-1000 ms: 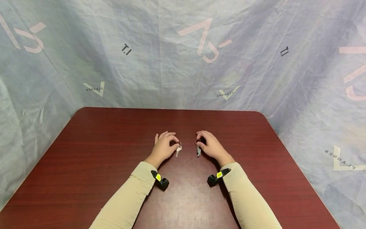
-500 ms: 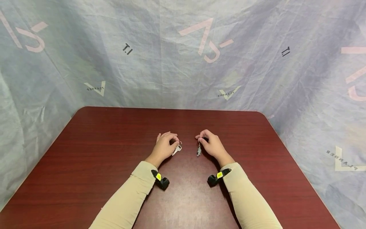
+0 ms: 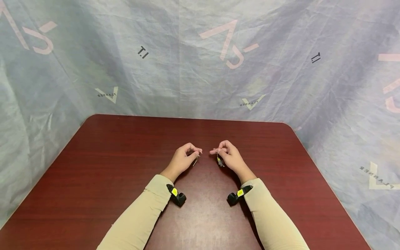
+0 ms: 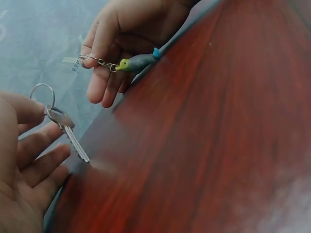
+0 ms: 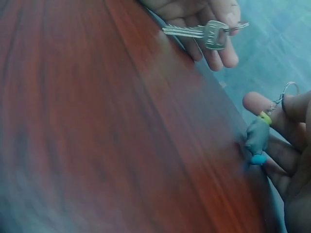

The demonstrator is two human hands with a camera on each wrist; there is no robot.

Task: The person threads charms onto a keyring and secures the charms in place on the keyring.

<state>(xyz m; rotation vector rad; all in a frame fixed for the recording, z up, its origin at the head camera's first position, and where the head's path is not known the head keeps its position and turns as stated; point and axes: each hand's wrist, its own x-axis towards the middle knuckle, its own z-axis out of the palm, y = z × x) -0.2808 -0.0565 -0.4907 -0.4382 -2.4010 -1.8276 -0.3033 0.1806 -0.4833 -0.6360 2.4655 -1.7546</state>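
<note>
In the head view my left hand (image 3: 182, 159) pinches a metal ring between thumb and forefinger, with a silver key (image 4: 74, 141) hanging from it. The left wrist view shows the ring (image 4: 43, 84) standing up above the fingertips and the key slanting down. My right hand (image 3: 232, 158) faces it a short gap away. It pinches the ring of a keychain by its thumb and forefinger. From a short chain (image 4: 101, 61) dangles a small grey figurine (image 5: 257, 135), yellow at the chain end and blue at the other. Key and figurine hang apart from each other.
A dark red wooden table (image 3: 125, 146) lies under both hands. Behind it hangs a wrinkled grey printed cloth (image 3: 175, 62). Each beige sleeve carries a black wrist camera, the left one (image 3: 178, 198) and the right one (image 3: 232, 198) facing inward.
The hands have come slightly closer together, the left one shifting right. The key has turned edge-on in the head view, and the figurine has swung toward the right palm.
</note>
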